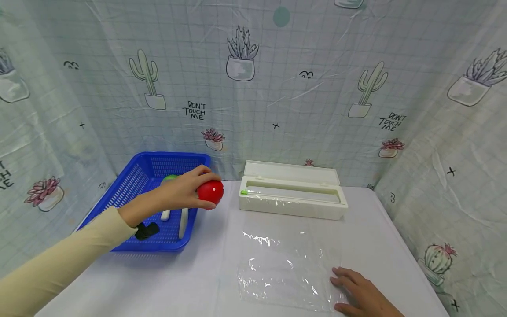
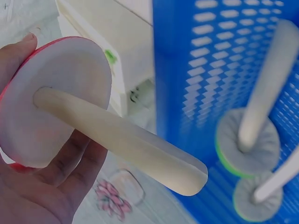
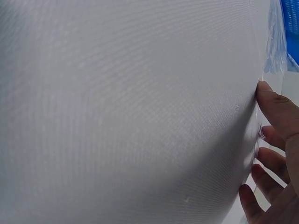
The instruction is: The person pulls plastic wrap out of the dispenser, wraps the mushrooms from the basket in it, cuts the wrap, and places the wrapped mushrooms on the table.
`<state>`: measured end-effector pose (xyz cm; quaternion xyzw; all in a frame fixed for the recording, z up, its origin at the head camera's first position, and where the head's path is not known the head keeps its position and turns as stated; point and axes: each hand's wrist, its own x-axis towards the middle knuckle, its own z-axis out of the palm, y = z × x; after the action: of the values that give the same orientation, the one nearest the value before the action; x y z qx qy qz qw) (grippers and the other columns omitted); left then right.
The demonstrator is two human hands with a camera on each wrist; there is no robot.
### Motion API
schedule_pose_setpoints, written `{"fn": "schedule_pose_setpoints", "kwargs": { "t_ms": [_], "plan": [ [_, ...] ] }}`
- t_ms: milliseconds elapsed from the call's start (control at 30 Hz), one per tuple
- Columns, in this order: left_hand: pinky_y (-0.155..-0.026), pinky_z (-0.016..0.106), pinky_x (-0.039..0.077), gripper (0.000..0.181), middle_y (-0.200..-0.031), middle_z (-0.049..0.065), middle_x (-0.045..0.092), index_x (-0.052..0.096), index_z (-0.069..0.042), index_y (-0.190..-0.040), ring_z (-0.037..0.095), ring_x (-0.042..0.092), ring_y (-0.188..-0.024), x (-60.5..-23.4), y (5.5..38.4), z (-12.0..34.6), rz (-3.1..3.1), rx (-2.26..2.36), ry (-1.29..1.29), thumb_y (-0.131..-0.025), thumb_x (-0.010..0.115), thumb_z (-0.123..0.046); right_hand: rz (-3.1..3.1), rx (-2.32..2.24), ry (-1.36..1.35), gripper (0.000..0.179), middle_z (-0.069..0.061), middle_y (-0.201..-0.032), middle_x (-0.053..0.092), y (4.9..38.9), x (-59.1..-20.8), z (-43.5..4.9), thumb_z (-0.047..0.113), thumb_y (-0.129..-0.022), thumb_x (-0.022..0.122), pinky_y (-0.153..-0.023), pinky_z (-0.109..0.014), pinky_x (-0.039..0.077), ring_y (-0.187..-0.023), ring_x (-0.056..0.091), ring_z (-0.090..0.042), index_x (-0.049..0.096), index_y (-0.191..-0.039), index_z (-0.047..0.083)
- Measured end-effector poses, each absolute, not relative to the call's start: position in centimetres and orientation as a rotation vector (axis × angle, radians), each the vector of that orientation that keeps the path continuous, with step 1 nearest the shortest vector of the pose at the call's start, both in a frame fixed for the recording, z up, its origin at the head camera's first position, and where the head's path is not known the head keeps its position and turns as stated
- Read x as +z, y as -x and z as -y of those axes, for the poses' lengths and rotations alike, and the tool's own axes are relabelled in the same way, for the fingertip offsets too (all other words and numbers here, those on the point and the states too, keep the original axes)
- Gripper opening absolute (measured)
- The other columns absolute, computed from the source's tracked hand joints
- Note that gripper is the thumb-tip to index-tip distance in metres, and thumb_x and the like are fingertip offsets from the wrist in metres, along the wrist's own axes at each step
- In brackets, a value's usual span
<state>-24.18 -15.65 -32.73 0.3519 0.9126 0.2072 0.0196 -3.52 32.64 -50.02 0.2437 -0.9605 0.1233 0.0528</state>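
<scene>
My left hand (image 1: 180, 190) grips a toy mushroom (image 1: 212, 192) by its red cap, over the right side of a blue basket (image 1: 174, 156). In the left wrist view, the mushroom's pale underside and long cream stem (image 2: 126, 137) face the camera. A sheet of clear plastic wrap (image 1: 285, 268) lies spread on the white table, running from a white dispenser box (image 1: 291, 208). At the sheet's right edge rests my right hand (image 1: 362, 293), fingers spread and loosely bent, fingertips down on the film.
Inside the basket lie green-capped mushrooms (image 2: 247, 144) with pale stems. The dispenser's lid (image 1: 291, 171) stands raised at the back, with a small green piece (image 1: 244, 192) at its left end. A printed cactus curtain (image 1: 277, 101) hangs around the table.
</scene>
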Motion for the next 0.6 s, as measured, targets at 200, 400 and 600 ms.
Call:
{"fn": "schedule_pose_setpoints", "kwargs": {
  "t_ms": [200, 400, 600],
  "plan": [
    [-0.083, 0.048, 0.061, 0.065, -0.135, 0.016, 0.052, 0.06, -0.013, -0.137, 0.04, 0.059, -0.115, -33.0, 24.2, 13.5, -2.779, 0.681, -1.216, -0.081, 0.087, -0.031, 2.969, 0.39, -0.731, 0.061, -0.01, -0.13, 0.063, 3.6, -49.7, -32.6, 0.061, -0.083, 0.073, -0.086, -0.039, 0.059, -0.112, 0.064, -0.031, 0.069, -0.121, 0.013],
    [-0.084, 0.044, 0.061, 0.064, -0.137, 0.014, 0.051, 0.059, -0.017, -0.137, 0.037, 0.059, -0.117, -33.3, 24.2, 11.6, -2.739, 0.704, -1.285, -0.081, 0.087, -0.03, 2.868, 0.359, -0.787, 0.057, -0.01, -0.127, 0.063, 3.7, -50.0, -32.8, 0.055, -0.083, 0.077, -0.083, -0.037, 0.06, -0.11, 0.064, -0.027, 0.07, -0.119, 0.012],
    [-0.085, 0.04, 0.06, 0.064, -0.138, 0.013, 0.05, 0.058, -0.018, -0.139, 0.035, 0.058, -0.118, -33.3, 23.5, 9.2, -2.664, 0.744, -1.324, -0.082, 0.086, -0.03, 2.84, 0.372, -0.806, 0.057, -0.01, -0.127, 0.063, 3.8, -50.4, -33.0, 0.055, -0.083, 0.078, -0.083, -0.035, 0.06, -0.111, 0.064, -0.024, 0.07, -0.12, 0.012]
  ]
}}
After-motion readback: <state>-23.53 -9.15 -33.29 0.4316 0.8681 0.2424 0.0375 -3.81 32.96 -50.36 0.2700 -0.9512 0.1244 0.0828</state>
